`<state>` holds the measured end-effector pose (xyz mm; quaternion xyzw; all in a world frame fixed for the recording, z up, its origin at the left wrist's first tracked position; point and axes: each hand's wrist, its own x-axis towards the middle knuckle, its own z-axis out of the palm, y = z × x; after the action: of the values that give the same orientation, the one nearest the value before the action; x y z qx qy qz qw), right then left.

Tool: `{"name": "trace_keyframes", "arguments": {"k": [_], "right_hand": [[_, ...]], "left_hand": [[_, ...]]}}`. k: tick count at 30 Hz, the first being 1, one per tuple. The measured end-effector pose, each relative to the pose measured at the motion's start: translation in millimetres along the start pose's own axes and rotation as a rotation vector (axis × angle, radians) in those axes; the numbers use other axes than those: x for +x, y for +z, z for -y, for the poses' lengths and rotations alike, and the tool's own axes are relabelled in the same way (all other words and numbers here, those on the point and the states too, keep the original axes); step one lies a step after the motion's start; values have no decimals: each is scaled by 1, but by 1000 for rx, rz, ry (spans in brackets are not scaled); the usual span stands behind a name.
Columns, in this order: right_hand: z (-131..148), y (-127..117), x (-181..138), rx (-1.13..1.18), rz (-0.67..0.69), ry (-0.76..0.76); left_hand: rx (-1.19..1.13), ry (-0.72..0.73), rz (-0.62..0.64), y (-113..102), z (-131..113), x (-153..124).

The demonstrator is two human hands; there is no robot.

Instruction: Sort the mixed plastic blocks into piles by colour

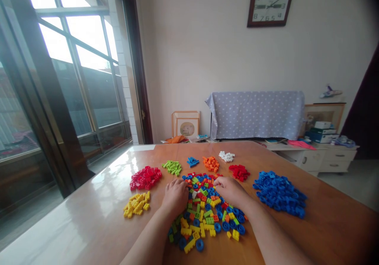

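Both my left hand [175,195] and right hand [231,191] are touching mixed blocks [207,207], probably sorting, needing little pinches next, though I can't tell what they're gripping.

on table [97,217]: mixed bricks [209,220] centre | brick piles [280,195] left, right, behind | beyond, right: cabinet [337,164]

Wall [183,52]: pale, plain.
Clock [271,5]: brown frame, white face, high on the wall.
Window [85,30]: at left, bright, several panes.
Cloth [257,115]: grey-blue, white dots, draped over something wide.
Left picture [187,129]: framed, upright near the wall.
Right picture [336,109]: partly hidden behind boxes [322,135].
Cabinet [337,165]: white, 2 drawers at its right end, pink fabric [301,144] on top.
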<state>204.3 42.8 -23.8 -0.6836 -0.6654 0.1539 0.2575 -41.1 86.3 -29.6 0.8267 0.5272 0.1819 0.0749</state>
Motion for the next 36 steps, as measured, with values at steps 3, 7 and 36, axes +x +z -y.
{"name": "trace_keyframes", "arguments": {"k": [3,7,36], "right_hand": [[-1,1,1,18,-1,-4],[-4,-4,1,7,-12,15],[-20,2,4,215,161,76]], "left_hand": [[8,7,-13,0,0,0],[-6,-31,-20,-6,-1,-1],[-27,-136,-21,-34,-13,-11]]}}
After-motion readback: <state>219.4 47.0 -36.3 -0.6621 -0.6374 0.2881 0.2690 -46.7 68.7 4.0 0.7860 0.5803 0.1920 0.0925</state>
